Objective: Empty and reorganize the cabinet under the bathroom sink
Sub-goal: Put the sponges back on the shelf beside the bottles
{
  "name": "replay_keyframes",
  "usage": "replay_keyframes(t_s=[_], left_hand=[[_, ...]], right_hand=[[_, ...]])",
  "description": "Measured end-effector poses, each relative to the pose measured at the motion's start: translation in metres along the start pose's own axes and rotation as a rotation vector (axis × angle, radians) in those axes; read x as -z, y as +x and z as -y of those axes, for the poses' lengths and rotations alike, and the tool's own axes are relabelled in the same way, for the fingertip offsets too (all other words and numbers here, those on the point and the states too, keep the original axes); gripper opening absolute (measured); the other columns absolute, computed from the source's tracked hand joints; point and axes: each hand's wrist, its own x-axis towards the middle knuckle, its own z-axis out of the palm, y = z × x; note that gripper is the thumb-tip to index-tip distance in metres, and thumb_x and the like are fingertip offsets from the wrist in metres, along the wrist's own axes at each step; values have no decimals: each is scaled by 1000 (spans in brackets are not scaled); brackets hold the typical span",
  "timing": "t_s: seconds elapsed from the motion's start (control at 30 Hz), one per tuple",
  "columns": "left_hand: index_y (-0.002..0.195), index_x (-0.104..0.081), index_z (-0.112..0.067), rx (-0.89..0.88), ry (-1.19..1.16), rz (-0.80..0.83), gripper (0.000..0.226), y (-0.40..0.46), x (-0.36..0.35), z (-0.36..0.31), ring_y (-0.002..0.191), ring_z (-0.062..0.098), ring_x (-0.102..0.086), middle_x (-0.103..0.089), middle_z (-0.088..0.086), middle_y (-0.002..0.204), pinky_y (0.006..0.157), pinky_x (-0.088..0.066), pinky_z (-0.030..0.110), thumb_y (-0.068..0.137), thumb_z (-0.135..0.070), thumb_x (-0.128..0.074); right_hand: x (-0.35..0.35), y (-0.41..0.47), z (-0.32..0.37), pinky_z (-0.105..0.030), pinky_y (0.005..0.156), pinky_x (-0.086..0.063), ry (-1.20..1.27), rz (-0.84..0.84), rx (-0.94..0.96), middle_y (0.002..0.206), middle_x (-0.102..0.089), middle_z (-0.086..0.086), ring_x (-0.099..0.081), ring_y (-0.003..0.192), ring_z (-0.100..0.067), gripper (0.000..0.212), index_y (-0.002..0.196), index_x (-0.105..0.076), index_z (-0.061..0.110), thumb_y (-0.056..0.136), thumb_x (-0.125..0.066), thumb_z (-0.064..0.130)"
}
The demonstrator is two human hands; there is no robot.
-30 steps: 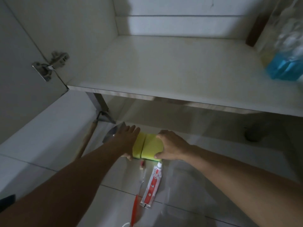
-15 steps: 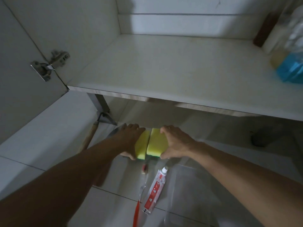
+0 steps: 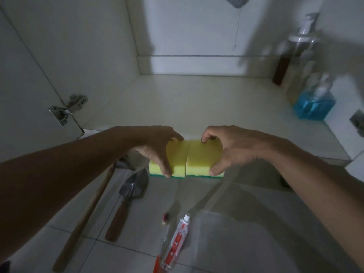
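Left hand [image 3: 157,148] and right hand [image 3: 232,152], fingers curled, hold two sponges [image 3: 201,158].

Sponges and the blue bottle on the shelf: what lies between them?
Head view: bare shelf between the sponges and the blue bottle.

2 yellow sponges, each with a green scouring layer on its underside, are held side by side at the front edge of the cabinet shelf [image 3: 197,99], long sides touching along a thin seam. The left sponge [image 3: 177,154] is pinched by the left hand [image 3: 155,148] and the right sponge [image 3: 202,154] by the right hand [image 3: 232,148], thumbs on the near faces. Both lie flat, yellow side up
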Motion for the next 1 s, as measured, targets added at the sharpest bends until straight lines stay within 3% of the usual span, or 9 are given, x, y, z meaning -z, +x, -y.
replay_keyframes(t_s=[0.1,0.37,0.43,0.53,0.63,0.73,0.8,1.0], left_hand=[[148,-29,-29,-11,-12,-80,115,16,21,-15,133,20,-37,-37,-4,142,110,-34,38,52,-55,-87],[147,-32,-25,-85,-18,-185,107,100,36,-68,130,25,-40,-39,2,140,101,-40,36,57,-46,-85],[147,-32,-24,-104,-25,-189,104,119,36,-81,129,25,-40,-39,3,141,100,-40,36,59,-42,-85],[152,-21,-21,-120,-24,-183,104,143,35,-95,140,26,-26,-27,6,153,113,-30,40,70,-38,-82],[152,-23,-22,-129,-18,-261,87,159,33,-103,147,24,-12,-14,5,160,118,-17,38,82,-36,-73],[142,-45,-26,-116,-87,-491,62,170,25,-107,137,22,-32,-35,3,150,113,-30,36,86,-28,-70],[133,-57,-26,-100,-95,-620,49,179,21,-109,126,21,-43,-50,1,137,105,-39,36,85,-29,-69],[129,-60,-21,-51,-127,-696,39,223,23,-117,123,26,-51,-57,3,134,101,-41,35,91,-28,-59]], right_hand=[[24,-6,-18,-33,74,-47,5,-50,-44,114,-48,12,-51,95,-9,75,120,-44,44,57,-85,47],[48,-5,-81,-30,72,-42,52,-129,-238,122,-45,5,-48,104,-16,77,130,-43,34,65,-83,23],[48,-3,-97,-30,76,-42,64,-132,-287,124,-44,4,-47,106,-16,78,133,-42,34,68,-82,20],[42,-1,-117,-30,83,-42,52,-146,-344,134,-43,2,-45,110,-17,78,141,-39,33,74,-77,18],[30,0,-127,-35,104,-40,-89,-295,-336,148,-36,-3,-40,129,-22,67,143,-43,25,82,-69,14],[18,7,-131,-38,98,-45,-245,-507,-283,130,-54,-3,-50,121,-26,42,127,-61,21,87,-57,7],[17,15,-137,-38,93,-47,-294,-540,-290,119,-61,-5,-54,113,-27,38,123,-64,19,90,-50,5],[33,47,-169,-40,96,-47,-262,-559,-347,120,-61,-16,-58,112,-35,38,124,-65,15,94,-45,5]])
